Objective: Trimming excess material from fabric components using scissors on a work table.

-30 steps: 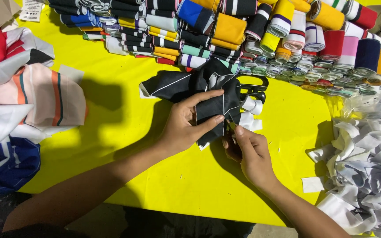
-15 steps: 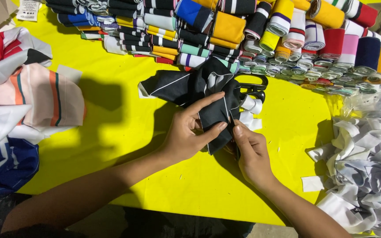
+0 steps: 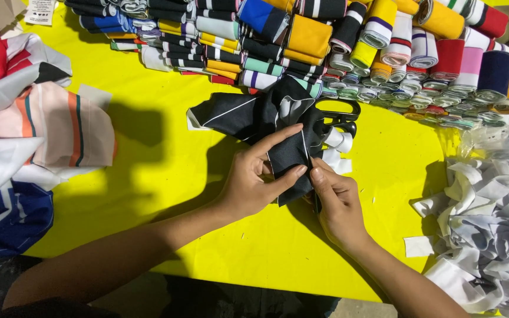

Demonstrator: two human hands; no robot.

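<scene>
both hands pinch the black striped fabric piece (image 3: 290, 147): left hand (image 3: 254, 182), right hand (image 3: 337, 200). folding looks half done; black scissors (image 3: 340, 115) lie idle behind.

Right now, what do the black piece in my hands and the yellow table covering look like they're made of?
The black piece looks like soft woven or knit fabric, matte, with thin white stripes: it folds and creases limply between the left hand and right hand. The yellow covering seems plastic or coated sheet: smooth with a faint sheen, though that is uncertain.
</scene>
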